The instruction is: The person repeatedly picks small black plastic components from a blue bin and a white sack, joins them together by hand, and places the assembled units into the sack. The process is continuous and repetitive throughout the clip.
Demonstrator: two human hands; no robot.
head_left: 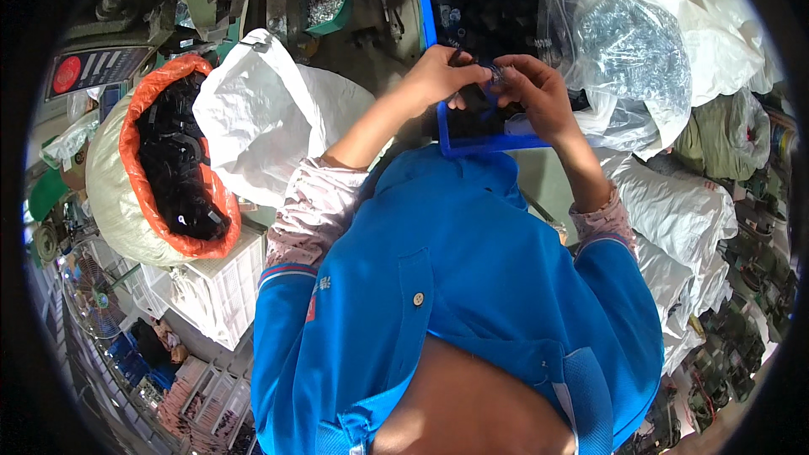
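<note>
Over the near half of a blue bin (497, 150) my two hands meet, fingertips close together. My left hand (442, 77) is closed on a small black part (460, 58); its thumb points toward the other hand. Between thumb and fingers, my right hand (539, 94) pinches a small shiny clear piece (497, 76), too small to make out fully. Dark plastic parts (489, 13) lie heaped in the bin. Against its right side rests a clear plastic bag (632, 42) full of small transparent pieces.
To the left, an orange-lined sack (131, 139) holds more black parts, beside a white woven bag (253, 118). A green tub (330, 20) of small shiny pieces stands beyond. White sacks (674, 202) are stacked at right. Machinery (109, 8) stands at far left.
</note>
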